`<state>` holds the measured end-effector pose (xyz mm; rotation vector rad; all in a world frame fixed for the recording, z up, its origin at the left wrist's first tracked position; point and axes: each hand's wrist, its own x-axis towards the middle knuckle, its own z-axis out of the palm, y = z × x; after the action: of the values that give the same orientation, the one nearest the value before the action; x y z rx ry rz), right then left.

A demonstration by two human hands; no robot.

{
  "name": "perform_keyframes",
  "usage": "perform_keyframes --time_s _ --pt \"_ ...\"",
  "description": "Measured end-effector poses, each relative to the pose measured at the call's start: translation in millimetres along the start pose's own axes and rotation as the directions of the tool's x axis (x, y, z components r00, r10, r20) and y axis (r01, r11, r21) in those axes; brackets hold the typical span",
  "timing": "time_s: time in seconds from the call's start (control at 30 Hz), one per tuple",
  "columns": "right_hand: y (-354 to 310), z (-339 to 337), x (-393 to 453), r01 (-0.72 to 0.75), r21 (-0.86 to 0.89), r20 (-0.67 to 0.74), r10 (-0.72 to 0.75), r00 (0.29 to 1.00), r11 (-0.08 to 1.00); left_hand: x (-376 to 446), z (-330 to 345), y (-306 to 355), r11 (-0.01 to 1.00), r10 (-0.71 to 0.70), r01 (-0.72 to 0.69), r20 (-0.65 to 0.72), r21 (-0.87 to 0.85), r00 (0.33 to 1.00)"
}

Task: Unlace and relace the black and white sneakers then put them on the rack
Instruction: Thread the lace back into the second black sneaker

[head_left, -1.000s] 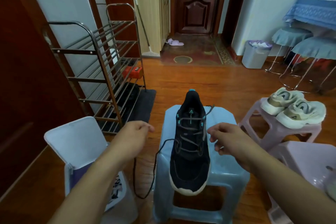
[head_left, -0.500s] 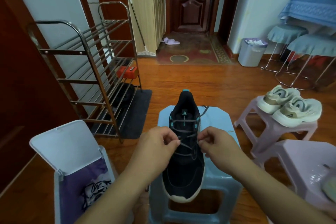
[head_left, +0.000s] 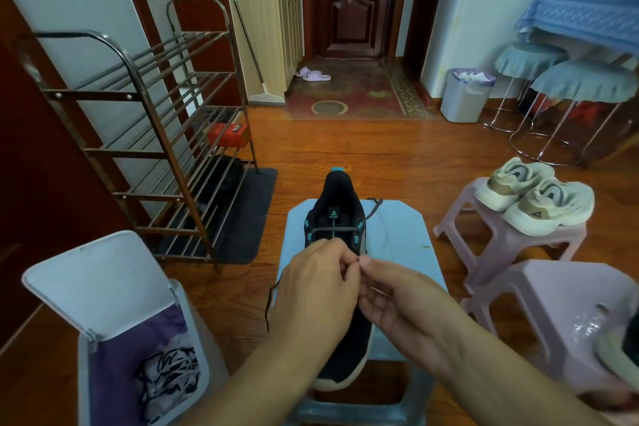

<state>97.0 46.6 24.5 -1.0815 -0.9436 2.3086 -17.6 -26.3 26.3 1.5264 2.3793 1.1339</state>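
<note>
The left hand (head_left: pixel 316 290) and right hand (head_left: pixel 397 297) meet fingertip to fingertip over the middle of the black sneaker (head_left: pixel 340 287), both pinching the dark lace (head_left: pixel 371 211) between thumb and forefinger; the remaining fingers curl loosely underneath. Which eyelet they are working I cannot tell — the hands cover that stretch of the shoe.

The sneaker lies lengthwise on the blue stool (head_left: pixel 397 235) in the near centre, heel pointing far, pale toe sole pointing near. Beyond the hands one run of lace crosses straight between the upper eyelets, and a loose end trails off the far right of the tongue onto the stool top. Another strand hangs down the stool's left side, below the left wrist. So the lace is partly threaded and untied; by my reading this shoe is mid-lacing, with the ends still to be pulled through, evened and knotted.

Further out, the metal rack (head_left: pixel 145 135) stands at the left against the wall — no sneaker of this pair visible on its shelves, only a red box (head_left: pixel 228 133) and something dark lower down. At the near right edge part of another shoe sits on a pink stool (head_left: pixel 553 304); whether it is the mate, or laced, is not clear. A cream pair (head_left: pixel 536 194) rests on a second pink stool farther right. Racking has not begun.
</note>
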Motion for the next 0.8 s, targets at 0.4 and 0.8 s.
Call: perform_keyframes --time_s 0.4,0.8 --pt "-108.1 -137.5 43.3 0.076 -0.442 -0.817 -0.436 0.377 0.894 11.6 -94.9 -56.4 0.965 -0.157 0.116 -0.165 -0.233 0.974" --pt "-65.9 -42.2 18.8 0.257 -0.905 0.061 -0.494 0.867 0.340 -23.8 -30.6 33.4 0.902 0.389 -0.400 0.709 -0.164 0.588"
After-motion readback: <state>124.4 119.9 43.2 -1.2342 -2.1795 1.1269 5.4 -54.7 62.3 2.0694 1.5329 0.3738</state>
